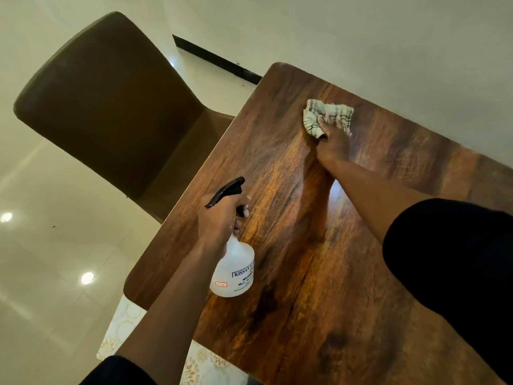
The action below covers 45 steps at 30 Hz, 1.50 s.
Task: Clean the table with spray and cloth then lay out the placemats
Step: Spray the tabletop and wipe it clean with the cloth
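A brown upholstered chair [105, 107] is seen at the left, drawn up to the wooden table [347, 245]. A white spray bottle [234, 273] with a black trigger head is gripped by the left hand [222, 218] above the table's near left part. Farther right, a striped cloth [324, 115] is pressed onto the tabletop near its far edge under the right hand [334, 137], fingers spread over it.
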Each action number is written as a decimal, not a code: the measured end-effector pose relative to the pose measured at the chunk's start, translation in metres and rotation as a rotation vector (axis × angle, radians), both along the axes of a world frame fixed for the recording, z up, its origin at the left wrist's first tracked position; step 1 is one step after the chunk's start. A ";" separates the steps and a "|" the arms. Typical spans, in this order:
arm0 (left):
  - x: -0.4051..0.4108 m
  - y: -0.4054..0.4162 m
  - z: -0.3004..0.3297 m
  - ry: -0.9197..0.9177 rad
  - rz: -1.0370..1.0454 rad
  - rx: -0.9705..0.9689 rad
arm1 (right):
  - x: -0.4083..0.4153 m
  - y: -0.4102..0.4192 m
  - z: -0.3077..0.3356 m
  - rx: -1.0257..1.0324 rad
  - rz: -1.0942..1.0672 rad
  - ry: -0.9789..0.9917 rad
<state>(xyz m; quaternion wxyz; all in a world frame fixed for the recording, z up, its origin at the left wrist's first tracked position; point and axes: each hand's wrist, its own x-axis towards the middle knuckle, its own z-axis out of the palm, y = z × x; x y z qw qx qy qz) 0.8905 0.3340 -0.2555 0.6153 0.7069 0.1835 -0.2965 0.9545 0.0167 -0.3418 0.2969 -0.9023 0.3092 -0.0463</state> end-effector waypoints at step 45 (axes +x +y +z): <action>-0.115 0.034 0.020 -0.006 0.027 0.123 | -0.246 0.214 0.002 0.087 0.637 -0.098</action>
